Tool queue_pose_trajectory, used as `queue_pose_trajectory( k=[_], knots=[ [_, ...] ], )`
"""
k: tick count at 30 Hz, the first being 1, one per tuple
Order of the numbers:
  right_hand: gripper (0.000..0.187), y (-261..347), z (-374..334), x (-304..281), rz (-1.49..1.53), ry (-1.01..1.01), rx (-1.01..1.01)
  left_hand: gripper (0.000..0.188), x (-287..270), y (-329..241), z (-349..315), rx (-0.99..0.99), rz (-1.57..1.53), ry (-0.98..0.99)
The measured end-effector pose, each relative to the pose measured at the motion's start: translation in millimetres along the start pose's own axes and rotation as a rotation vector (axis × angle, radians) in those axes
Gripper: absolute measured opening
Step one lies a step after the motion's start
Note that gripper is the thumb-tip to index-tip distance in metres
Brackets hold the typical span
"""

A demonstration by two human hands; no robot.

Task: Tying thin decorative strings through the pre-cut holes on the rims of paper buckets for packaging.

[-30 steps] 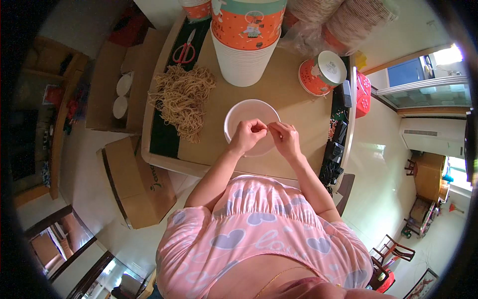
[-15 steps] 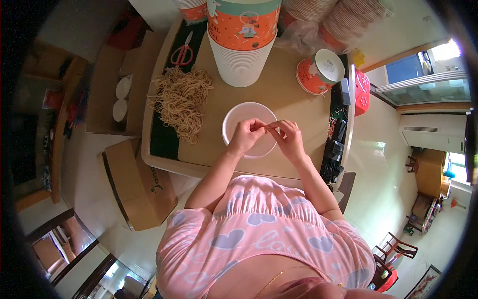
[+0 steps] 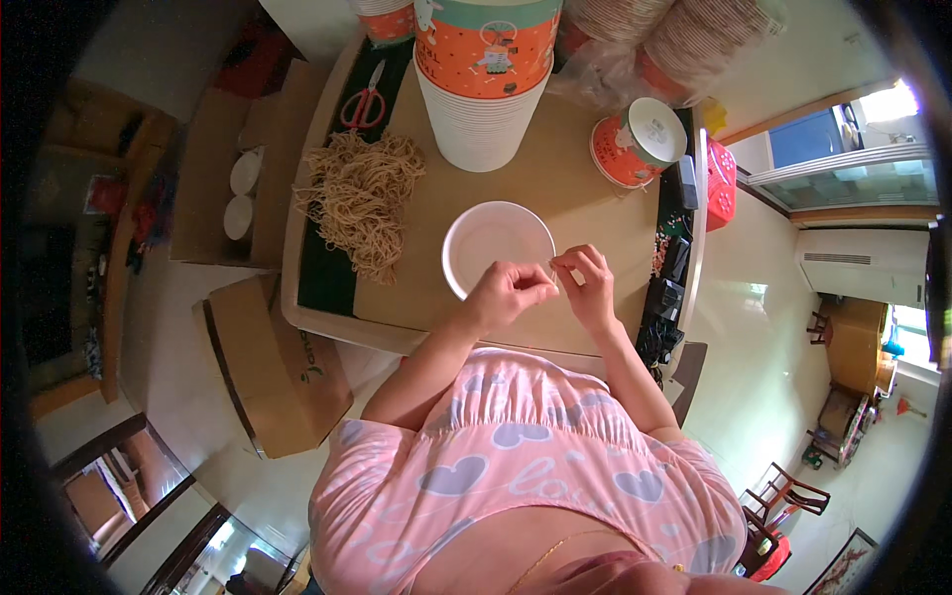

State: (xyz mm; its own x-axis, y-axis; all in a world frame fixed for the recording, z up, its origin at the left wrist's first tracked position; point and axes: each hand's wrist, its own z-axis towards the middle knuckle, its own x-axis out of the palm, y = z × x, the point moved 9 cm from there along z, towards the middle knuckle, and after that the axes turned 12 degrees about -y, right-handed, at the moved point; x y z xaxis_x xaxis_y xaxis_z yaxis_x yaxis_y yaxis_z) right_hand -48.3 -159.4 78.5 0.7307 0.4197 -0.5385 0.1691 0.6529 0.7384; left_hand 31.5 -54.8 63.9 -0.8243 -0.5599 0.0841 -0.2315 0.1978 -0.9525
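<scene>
My left hand (image 3: pixel 511 295) is pinched over the near right rim of a round white paper tub (image 3: pixel 488 230). Just to its right, my right hand (image 3: pixel 587 281) is pinched too, with fingertips close to the left ones. A thin, pale piece of string (image 3: pixel 553 270) shows between the two sets of fingertips; the rest of it is hidden by my fingers. A tangled heap of tan string (image 3: pixel 362 198) lies to the left of the tub. Beyond the heap are scissors (image 3: pixel 365 106) with red handles.
A tall stack of white and orange paper tubs (image 3: pixel 484 109) stands behind the white tub. Two orange tubs (image 3: pixel 620 154) sit at the right. Plastic-wrapped stacks (image 3: pixel 694 50) fill the far right corner. Dark devices (image 3: pixel 662 297) line the right edge. Cardboard boxes (image 3: pixel 278 367) stand left of the table (image 3: pixel 426 307).
Both hands have moved right and toward me, from over the tub's middle to its near right rim. The fingertips, touching before, have parted slightly. The white tub has barely shifted.
</scene>
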Motion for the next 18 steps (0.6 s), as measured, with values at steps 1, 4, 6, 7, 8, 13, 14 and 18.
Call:
queue_pose_trajectory(
  k=[1,4,6,7,8,13,14,18],
  knots=[
    [0.008,-5.6,-2.5,0.7,0.012,-0.011,0.029,0.008,7.6,-11.7,-6.6,0.009,-0.064,0.054],
    [0.009,-19.6,-9.6,5.7,0.048,-0.011,0.086,0.007,28.5,-20.7,-22.3,0.040,-0.118,0.167],
    [0.009,-25.1,-12.0,8.5,0.094,-0.008,0.139,0.008,38.2,-23.1,-30.0,0.066,-0.095,0.195],
    [0.009,-24.4,-11.9,10.1,0.103,-0.005,0.132,0.008,39.7,-22.8,-31.1,0.065,-0.095,0.194],
    [0.009,-23.8,-11.9,11.5,0.111,-0.002,0.126,0.008,40.9,-22.3,-32.0,0.064,-0.077,0.193],
    [0.009,-22.2,-11.5,18.5,0.112,0.033,0.167,0.008,43.0,-14.5,-27.0,0.022,-0.136,0.186],
    [0.009,-24.0,-11.4,18.8,0.107,0.024,0.205,0.008,42.2,-14.7,-26.1,0.006,-0.165,0.168],
    [0.015,-29.9,-10.5,23.9,0.128,0.039,0.208,0.008,35.4,-16.8,-21.1,-0.010,-0.221,0.133]
  ],
)
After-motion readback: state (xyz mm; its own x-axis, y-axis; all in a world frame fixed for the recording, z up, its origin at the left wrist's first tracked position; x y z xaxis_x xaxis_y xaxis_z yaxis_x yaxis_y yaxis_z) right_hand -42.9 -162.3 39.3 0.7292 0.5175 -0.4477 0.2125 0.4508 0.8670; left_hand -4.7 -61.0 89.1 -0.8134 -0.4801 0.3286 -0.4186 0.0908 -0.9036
